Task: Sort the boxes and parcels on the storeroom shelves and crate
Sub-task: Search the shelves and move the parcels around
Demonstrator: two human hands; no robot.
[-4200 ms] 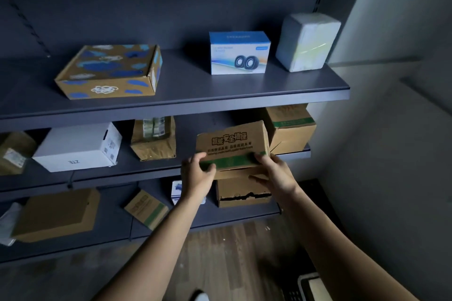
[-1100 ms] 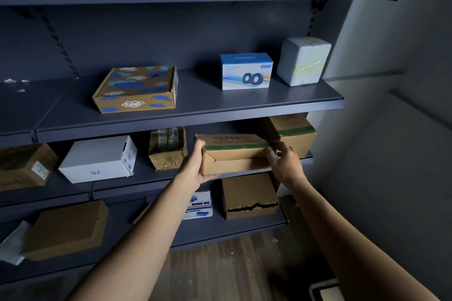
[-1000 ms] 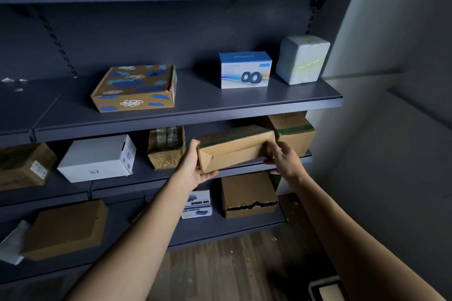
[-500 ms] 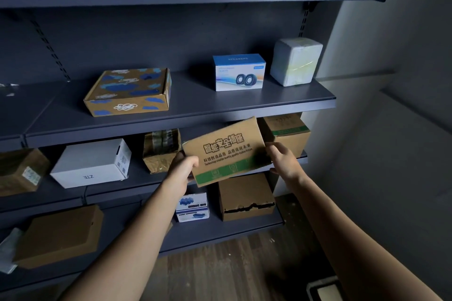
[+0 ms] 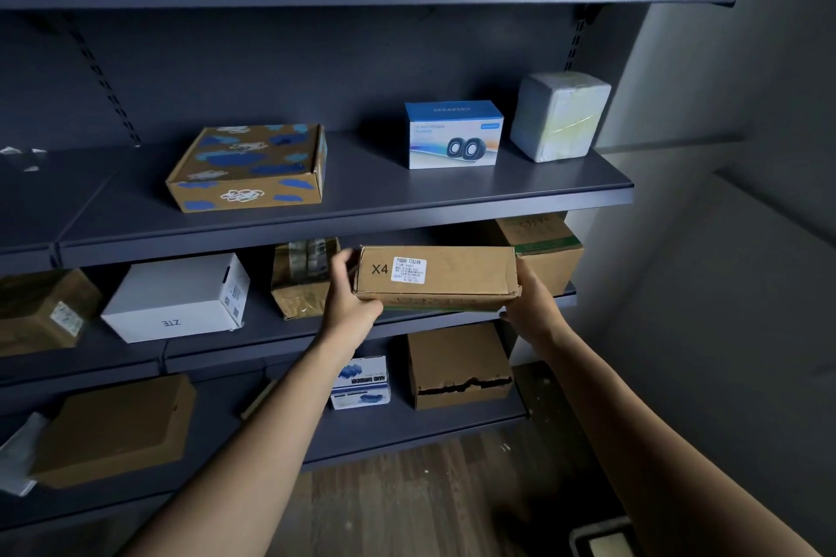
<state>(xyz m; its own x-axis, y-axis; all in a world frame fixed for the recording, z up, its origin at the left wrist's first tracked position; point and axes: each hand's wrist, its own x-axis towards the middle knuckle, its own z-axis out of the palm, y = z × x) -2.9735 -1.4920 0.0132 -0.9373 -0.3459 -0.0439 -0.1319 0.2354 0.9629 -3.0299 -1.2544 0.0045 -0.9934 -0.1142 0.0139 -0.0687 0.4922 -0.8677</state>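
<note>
Frame centre: flat brown cardboard box (image 5: 436,278), white printed label (image 5: 408,270), black "X4" mark, green band on lower edge. Centre left: brown cardboard mailer box (image 5: 251,167), patterned with blue cloud patches and white scribbles. Upper centre right: blue-and-white carton (image 5: 453,134), printed with two black speakers and a multicolour swirl. Right of it: pale grey wrapped parcel (image 5: 558,115), yellow-green tint. Left: white carton (image 5: 176,298), black lettering. Shelving (image 5: 384,194): dark slate-grey metal.

Label (image 5: 408,270) txt on box (image 5: 457,285) too small

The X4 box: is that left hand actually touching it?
Touching. Head view shows the left hand cupping the X4 box at its left end, palm beneath.
</note>
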